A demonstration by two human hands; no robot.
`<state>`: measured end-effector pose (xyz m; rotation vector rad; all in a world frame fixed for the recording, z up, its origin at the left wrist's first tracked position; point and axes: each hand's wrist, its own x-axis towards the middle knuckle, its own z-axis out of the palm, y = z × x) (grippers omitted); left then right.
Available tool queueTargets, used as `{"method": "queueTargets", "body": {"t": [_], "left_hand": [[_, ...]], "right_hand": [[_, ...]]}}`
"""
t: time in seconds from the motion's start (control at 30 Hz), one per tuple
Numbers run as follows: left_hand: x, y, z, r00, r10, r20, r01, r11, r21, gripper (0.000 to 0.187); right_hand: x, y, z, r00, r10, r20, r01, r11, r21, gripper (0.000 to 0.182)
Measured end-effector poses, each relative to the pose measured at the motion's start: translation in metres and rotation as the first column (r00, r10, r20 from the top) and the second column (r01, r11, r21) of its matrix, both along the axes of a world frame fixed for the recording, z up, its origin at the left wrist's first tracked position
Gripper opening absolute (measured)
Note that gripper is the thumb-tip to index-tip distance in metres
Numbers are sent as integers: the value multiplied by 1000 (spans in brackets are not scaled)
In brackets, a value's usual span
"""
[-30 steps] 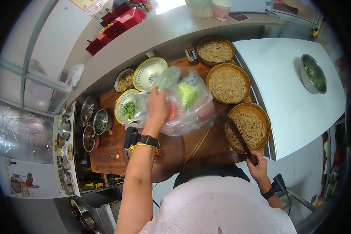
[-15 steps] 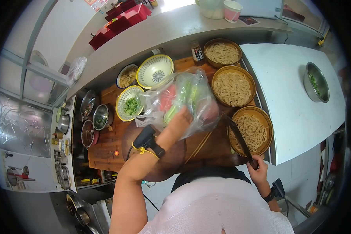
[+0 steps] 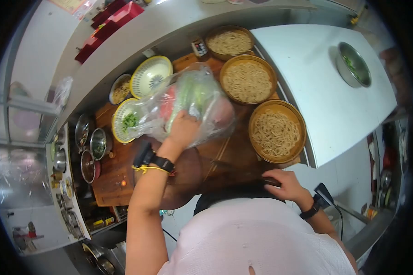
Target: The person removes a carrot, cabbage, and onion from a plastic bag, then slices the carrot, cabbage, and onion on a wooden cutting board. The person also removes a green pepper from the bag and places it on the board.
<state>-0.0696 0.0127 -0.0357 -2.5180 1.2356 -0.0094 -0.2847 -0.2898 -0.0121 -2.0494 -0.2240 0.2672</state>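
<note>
A clear plastic bag (image 3: pixel 199 98) of vegetables, with green stalks and something red showing through, lies on the wooden table. My left hand (image 3: pixel 184 130) is closed on its near side, the fingertips partly hidden by the film. Beside the noodle bowls at the table's front edge, my right hand (image 3: pixel 285 184) is wrapped round the dark handle of a knife (image 3: pixel 271 181). The blade points left over the table, dark and hard to make out. Partly under my left forearm is a round brown chopping board (image 3: pixel 181 174). Chopsticks (image 3: pixel 219 156) lie right of the board.
Three bowls of noodles (image 3: pixel 276 133) line the right side. Left of the bag stand a patterned bowl with chopped greens (image 3: pixel 124 121) and another patterned bowl (image 3: pixel 151 75). Metal bowls (image 3: pixel 98 143) sit farther left. A steel bowl (image 3: pixel 353 65) rests on the white counter (image 3: pixel 316 91).
My right hand has brought the knife from over the front noodle bowl down and left, its blade swinging toward the table's front. My left hand stays at the bag. The view has shifted.
</note>
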Motion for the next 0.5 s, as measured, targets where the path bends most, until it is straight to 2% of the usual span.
{"method": "queueTargets", "body": {"t": [0.03, 0.07, 0.13, 0.27, 0.33, 0.5], "left_hand": [[2, 2, 0, 1000, -19, -5, 18, 999, -33, 17], [3, 5, 0, 999, -36, -8, 35, 998, -43, 17], [6, 13, -3, 999, -42, -34, 37, 988, -151, 16], [6, 14, -11, 999, -43, -33, 34, 971, -237, 16], [0, 8, -8, 1000, 26, -8, -27, 988, -151, 17], [-6, 6, -10, 999, 32, 28, -25, 975, -220, 16]], "right_hand": [[1, 5, 0, 992, 100, 72, -92, 991, -99, 30], [0, 10, -3, 994, 83, 67, -76, 991, -109, 30], [0, 18, -19, 965, 180, 189, -121, 950, -287, 30], [-14, 32, -52, 952, 166, 259, -66, 932, -357, 28], [-21, 39, -68, 958, 135, 255, 3, 879, -476, 28], [-16, 46, -99, 937, 93, 336, 95, 858, -504, 28]]}}
